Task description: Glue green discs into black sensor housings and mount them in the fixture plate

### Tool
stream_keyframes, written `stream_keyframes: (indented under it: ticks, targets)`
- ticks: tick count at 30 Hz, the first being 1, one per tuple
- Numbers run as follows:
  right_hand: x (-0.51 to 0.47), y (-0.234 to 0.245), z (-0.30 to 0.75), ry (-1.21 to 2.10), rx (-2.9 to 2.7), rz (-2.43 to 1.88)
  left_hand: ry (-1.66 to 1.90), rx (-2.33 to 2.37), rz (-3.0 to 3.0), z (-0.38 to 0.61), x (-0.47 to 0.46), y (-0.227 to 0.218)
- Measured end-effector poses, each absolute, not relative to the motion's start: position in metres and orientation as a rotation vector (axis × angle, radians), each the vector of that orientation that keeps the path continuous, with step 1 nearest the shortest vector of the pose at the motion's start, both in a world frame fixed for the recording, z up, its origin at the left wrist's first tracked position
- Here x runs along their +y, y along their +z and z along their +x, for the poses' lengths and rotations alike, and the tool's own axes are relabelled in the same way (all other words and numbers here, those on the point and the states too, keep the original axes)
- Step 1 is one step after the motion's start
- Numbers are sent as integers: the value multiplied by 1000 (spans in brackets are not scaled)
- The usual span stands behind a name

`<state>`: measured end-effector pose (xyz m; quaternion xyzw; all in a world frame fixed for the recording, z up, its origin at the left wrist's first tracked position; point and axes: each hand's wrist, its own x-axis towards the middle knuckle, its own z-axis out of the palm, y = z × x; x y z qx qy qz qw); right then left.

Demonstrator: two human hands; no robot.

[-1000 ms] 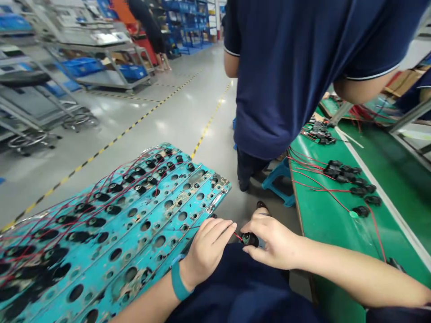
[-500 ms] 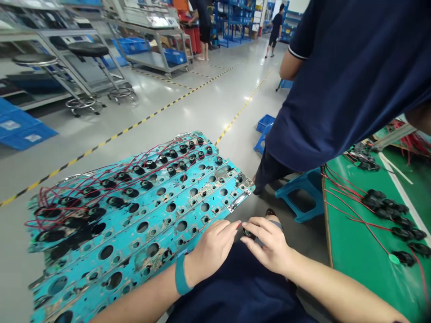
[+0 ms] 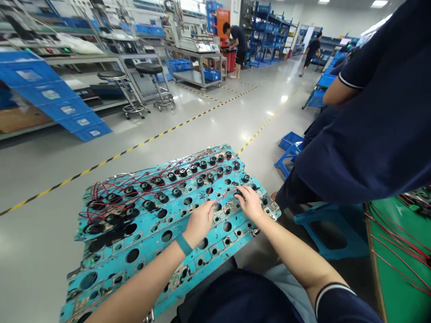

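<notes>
In front of me lies a worn turquoise fixture board (image 3: 188, 229) with rows of round holes. Several small black round parts (image 3: 177, 192) with red wires sit in its far rows. My right hand (image 3: 251, 204) is closed around another such black part (image 3: 239, 190), low over the board's right end; the fingers partly cover it. A thin red wire (image 3: 225, 195) runs from there to my left hand (image 3: 201, 222), whose fingertips pinch it above the middle of the board.
A co-worker in dark blue (image 3: 373, 121) stands close on the right, beside a blue plastic stool (image 3: 332, 242). Red wires lie on a green table (image 3: 397, 278) at the right edge. Stacked blue bins (image 3: 67, 105) and wheeled stools (image 3: 150, 68) are at the left.
Both hands have moved forward from near my body to above the board, carrying the black part and its wire. The camera view has tilted up and turned left.
</notes>
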<state>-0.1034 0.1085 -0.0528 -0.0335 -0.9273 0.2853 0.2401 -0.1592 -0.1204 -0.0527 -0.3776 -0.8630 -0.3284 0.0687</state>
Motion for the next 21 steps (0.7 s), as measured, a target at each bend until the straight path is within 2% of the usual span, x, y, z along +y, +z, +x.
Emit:
stream_keyframes:
  ticks: [5, 11, 17, 21]
  targets:
    - [125, -78, -161, 746, -2605, -228, -796, -2626, -1102, -226, -101, -82]
    - [132, -92, -176, 715, -2668, -380, -676, -2668, -1114, -245, -77, -101]
    - [127, -98, -182, 735, -2707, -499, -682, -2719, -1029, -256, -74, -114]
    - [121, -90, -184, 756, -2728, -508, -811, -2674, -1050, -257, -73, -110]
